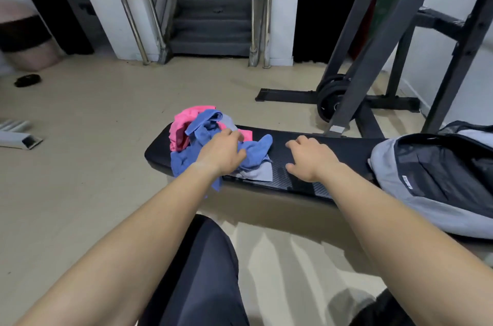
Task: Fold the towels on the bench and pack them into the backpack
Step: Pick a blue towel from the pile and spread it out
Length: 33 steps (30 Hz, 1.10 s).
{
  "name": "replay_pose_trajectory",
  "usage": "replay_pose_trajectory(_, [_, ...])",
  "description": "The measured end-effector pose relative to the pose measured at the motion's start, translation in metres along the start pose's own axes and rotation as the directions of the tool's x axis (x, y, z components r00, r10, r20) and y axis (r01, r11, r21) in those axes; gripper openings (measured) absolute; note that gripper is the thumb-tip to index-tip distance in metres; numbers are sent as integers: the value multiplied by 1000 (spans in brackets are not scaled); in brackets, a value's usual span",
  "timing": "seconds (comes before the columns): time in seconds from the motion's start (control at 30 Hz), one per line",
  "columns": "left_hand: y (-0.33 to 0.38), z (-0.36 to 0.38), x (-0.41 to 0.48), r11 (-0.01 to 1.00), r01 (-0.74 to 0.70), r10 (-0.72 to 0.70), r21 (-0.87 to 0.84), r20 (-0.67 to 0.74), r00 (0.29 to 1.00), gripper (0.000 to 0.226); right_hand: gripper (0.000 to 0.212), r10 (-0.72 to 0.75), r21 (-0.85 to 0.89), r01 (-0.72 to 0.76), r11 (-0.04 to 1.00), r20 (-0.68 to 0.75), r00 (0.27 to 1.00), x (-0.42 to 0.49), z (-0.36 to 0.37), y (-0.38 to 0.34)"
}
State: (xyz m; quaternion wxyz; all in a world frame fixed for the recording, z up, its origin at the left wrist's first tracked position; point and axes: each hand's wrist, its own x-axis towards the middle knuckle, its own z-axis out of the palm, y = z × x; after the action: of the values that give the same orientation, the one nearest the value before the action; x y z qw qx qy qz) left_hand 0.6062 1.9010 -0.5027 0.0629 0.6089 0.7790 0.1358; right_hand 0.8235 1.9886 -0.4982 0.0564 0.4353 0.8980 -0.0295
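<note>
A heap of crumpled towels lies on the left part of the black bench: pink ones, blue ones and a grey one underneath. My left hand rests on top of the heap, its fingertips in the cloth near a pink fold; whether they pinch it is hidden. My right hand lies on the bare bench just right of the towels, fingers loosely bent, holding nothing. The grey and black backpack lies on the bench's right end, its top unzipped.
A dark weight rack with plates stands behind the bench at right. Stairs with metal handrails rise at the back. My knee in dark trousers is below the bench. The beige floor carries a metal profile at left.
</note>
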Motion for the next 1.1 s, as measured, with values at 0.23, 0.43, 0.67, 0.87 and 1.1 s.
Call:
replay_pose_trajectory(0.23, [-42,21,-27,998,59,-61,-32,-67,996,38,58,-125,46,124,991,22,992,44,21,-46])
replay_pose_trajectory(0.43, [-84,-17,-2,977,181,-205,-114,-249,947,30,59,-166,219,180,959,-84,983,110,0,-85])
replay_pose_trajectory(0.67, [-118,-25,31,969,232,-245,-80,-267,932,32,52,-185,324,254,911,-229,956,174,-25,-119])
replay_pose_trajectory(0.87, [-123,-14,43,970,242,-241,-28,-248,938,37,17,-180,318,269,909,-284,942,193,-28,-125])
replay_pose_trajectory(1.1, [-100,-43,47,976,215,-212,-36,-398,893,16,15,-189,257,300,919,-381,905,181,-74,-102])
